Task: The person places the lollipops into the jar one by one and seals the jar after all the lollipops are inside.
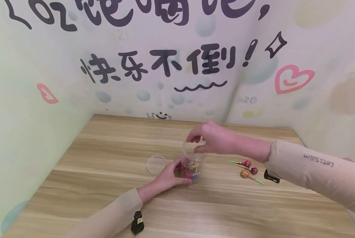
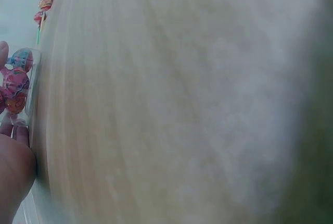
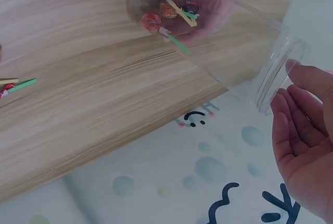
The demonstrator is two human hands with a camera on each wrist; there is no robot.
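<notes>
My left hand (image 1: pixel 172 173) holds a clear plastic jar (image 3: pixel 237 52) low down on its side, fingers round one wall and thumb in front. The jar stands upright on the table with its top uncovered. Several wrapped lollipops (image 3: pixel 169 9) lie at its bottom, blue, pink, orange and red, with yellow and green sticks. Above the jar's mouth is my right hand (image 1: pixel 214 138), fingers loosely bent downward and nothing between them. Its thumb overlaps the rim (image 3: pixel 281 75) in the right wrist view.
A round clear lid (image 1: pixel 155 164) lies flat left of the jar. To the right are three more lollipops, two reddish ones (image 1: pixel 247 163) and an orange one (image 1: pixel 244 174). The wood-grain table (image 1: pixel 111 155) meets a printed wall (image 1: pixel 162 96) at the back.
</notes>
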